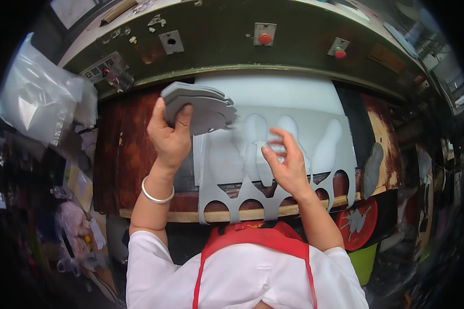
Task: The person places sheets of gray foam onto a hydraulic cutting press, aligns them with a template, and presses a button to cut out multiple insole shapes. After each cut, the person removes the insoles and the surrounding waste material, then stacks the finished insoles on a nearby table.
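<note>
Holds, upper left of the frame's centre, a stack of thin, flat, matte grey pieces [201, 109], curved-edged and unevenly layered, clamped in the fingers of the left hand [171, 139]. Has the right hand [291, 169] mid-frame, with bent, parted fingers, over a pale grey sheet [347, 147] with rounded cut-outs.

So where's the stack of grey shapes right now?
In the head view, the stack of grey shapes is left of centre, held in the person's left hand, by the upper left of the cut-out grey sheet.
</note>
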Available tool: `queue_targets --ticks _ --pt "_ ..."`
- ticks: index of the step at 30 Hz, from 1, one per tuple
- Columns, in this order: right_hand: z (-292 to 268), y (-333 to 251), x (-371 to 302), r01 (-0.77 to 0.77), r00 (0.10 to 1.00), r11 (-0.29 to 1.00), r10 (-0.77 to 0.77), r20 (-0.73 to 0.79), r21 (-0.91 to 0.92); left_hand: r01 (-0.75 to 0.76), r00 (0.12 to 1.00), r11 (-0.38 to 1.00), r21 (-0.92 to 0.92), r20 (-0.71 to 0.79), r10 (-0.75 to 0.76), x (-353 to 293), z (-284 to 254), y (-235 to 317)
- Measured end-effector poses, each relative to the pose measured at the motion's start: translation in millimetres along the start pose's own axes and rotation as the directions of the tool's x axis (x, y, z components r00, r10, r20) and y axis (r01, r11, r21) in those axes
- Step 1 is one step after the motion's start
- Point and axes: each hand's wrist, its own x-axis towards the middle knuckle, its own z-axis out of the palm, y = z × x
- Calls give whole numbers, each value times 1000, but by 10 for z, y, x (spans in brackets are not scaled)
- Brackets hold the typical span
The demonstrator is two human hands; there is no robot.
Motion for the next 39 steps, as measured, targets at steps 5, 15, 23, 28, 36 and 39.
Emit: queue_targets --ticks 5,15,23,28,36,39 --pt "-185 -364 238 399 885 889 -437 -159 -224 -34 991 989 -143 127 53 59 431 570" --pt "-1019 229 -328 83 945 972 -6 -328 219 753 637 498 -431 670 -382 -622 1497 634" --pt "-1715 7 -1014 123 834 931 -285 -473 -344 699 644 621 -354 689 -333 -766 2199 932" --pt "-1647 66 -1254 -10 884 981 -81 -461 -191 471 737 814 -339 659 -152 -865 2509 1086" --pt "-1941 308 -1812 -35 715 963 -163 -680 -268 617 781 524 -587 374 -500 -617 2742 1204" --pt "-2000 442 -2131 -27 435 949 293 -851 314 539 842 556 -633 432 -324 -276 2512 1117"
